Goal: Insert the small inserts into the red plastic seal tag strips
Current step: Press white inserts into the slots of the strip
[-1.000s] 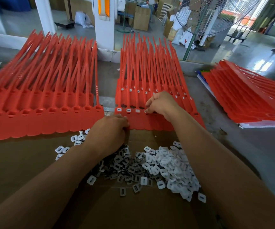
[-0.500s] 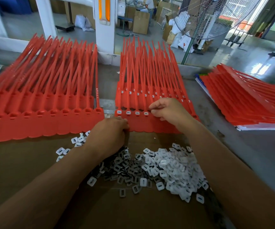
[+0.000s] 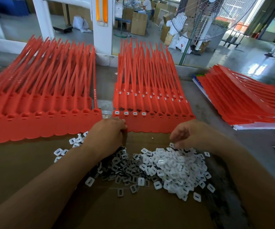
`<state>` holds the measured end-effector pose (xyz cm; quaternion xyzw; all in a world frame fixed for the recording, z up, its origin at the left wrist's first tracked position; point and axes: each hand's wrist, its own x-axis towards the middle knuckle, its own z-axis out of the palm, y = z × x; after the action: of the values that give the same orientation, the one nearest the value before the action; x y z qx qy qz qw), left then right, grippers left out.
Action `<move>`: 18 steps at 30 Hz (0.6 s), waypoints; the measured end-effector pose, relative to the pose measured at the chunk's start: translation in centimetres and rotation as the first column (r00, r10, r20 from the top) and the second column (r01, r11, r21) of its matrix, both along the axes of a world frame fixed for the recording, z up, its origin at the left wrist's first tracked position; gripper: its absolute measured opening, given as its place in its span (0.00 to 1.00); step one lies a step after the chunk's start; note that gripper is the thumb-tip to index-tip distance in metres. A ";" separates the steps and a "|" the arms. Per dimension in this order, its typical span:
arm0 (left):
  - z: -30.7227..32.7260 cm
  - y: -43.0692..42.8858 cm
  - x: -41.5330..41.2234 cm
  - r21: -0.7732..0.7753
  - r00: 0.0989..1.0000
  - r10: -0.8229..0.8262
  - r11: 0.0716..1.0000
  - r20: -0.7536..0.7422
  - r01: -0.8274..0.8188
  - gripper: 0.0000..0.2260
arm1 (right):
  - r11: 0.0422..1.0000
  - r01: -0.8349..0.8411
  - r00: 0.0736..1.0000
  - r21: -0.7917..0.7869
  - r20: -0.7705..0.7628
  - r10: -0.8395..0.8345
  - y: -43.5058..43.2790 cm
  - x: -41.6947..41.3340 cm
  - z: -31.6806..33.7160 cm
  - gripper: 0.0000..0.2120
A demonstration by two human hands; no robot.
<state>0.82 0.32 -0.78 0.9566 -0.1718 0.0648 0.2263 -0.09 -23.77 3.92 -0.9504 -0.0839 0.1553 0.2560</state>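
The desk (image 3: 216, 116) holds a big sheet of cardboard (image 3: 141, 212), and the red strips (image 3: 150, 124) being filled lie in the middle, at the far edge of that sheet. The left stack (image 3: 42, 124) sits to the left of the strips and the right stack (image 3: 249, 104) to their right. The pile (image 3: 174, 167) of white inserts lies just in front of the strips. The left hand (image 3: 107, 133) sits on the strips' front left corner with bent fingers. The right hand (image 3: 191, 134) hangs just in front of the strips' right half, with its fingertips down on the pile. Four inserts (image 3: 126, 113) fill the left end of the strips' front row, and the next hole (image 3: 152, 114) is bare. I think the right hand should take only one insert, turn it flat like those four, and push it into that hole until it sits level, while the left hand holds the strips down. The far tips of the strips blur together. The left hand hides its own fingers, so I cannot tell if it grips the edge or just rests there. I cannot tell if the right hand has pinched an insert yet. The dark bits (image 3: 121, 164) in front of the strips' left half may be grey inserts or just shade.
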 end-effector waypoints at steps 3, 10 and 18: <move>0.0 0.0 0.0 0.003 1.000 0.002 1.000 -0.001 -0.002 0.18 | 1.000 -0.011 1.000 0.021 -0.028 0.012 0.0 -0.1 -0.5 0.12; -0.1 0.1 0.1 0.007 1.000 0.000 1.000 -0.008 0.000 0.18 | 1.000 -0.011 0.999 0.029 -0.037 0.012 0.3 0.0 -0.5 0.11; -0.1 0.1 0.0 0.002 1.000 0.002 1.000 -0.005 -0.002 0.18 | 0.994 0.029 0.998 0.103 0.055 -0.035 -0.2 0.3 0.3 0.09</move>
<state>0.86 0.43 -0.92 0.9572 -0.1704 0.0626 0.2256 0.24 -23.94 4.21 -0.9414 -0.0839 0.1196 0.3041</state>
